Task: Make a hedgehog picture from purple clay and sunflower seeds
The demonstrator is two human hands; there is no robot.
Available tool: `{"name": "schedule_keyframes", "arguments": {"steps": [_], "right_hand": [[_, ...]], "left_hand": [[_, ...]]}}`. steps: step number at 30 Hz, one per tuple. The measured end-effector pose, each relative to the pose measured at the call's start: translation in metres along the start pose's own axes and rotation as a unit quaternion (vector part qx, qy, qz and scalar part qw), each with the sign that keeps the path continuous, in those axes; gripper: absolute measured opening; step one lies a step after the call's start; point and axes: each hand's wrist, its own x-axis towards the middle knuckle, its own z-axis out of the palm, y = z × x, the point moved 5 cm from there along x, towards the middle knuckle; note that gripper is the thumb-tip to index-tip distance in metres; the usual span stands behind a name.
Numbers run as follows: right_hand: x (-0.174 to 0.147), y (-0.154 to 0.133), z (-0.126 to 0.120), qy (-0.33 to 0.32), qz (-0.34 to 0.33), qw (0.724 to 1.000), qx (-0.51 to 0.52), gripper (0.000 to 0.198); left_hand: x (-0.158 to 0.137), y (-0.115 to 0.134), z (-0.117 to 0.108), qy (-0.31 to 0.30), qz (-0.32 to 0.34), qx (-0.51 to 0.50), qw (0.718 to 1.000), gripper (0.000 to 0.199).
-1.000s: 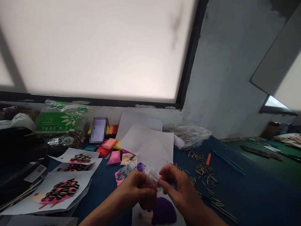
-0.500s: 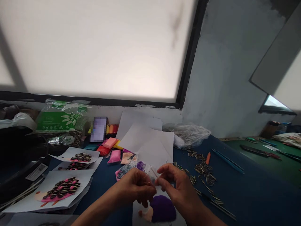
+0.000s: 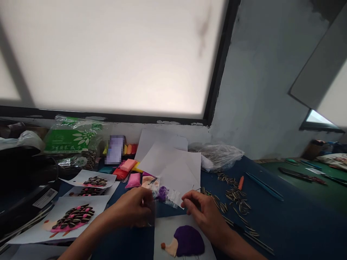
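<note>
My left hand (image 3: 134, 206) is closed, pinching a clear plastic bag (image 3: 152, 215) that hangs below its fingers. My right hand (image 3: 204, 213) is loosely curled, thumb and forefinger apart, with nothing visible between them. Below it lies a white sheet (image 3: 162, 227) bearing a clay hedgehog with a purple body (image 3: 189, 240), a peach face (image 3: 172, 248) and a brown nose (image 3: 163, 246). Purple clay in a clear bag (image 3: 163, 193) lies between the hands, beside a bag of peach clay (image 3: 150, 182).
Finished hedgehog pictures with seed spines (image 3: 74, 216) are stacked at left. Loose striped seeds (image 3: 235, 195), an orange clay stick (image 3: 241, 182) and blue tweezers (image 3: 264, 186) lie at right. Behind are blank papers (image 3: 170, 162), pink clay (image 3: 133, 180) and a green seed bag (image 3: 72, 139).
My hands have moved apart. The left went leftward with the clear bag, uncovering the hedgehog's face and the purple clay bag; the right stayed near its place, its fingers now apart.
</note>
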Motion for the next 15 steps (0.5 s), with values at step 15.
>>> {"name": "schedule_keyframes", "arguments": {"steps": [15], "right_hand": [[0.035, 0.008, 0.016, -0.003, -0.042, 0.973, -0.227, 0.008]], "left_hand": [[0.005, 0.016, 0.021, 0.079, 0.042, 0.223, 0.971, 0.029]]}}
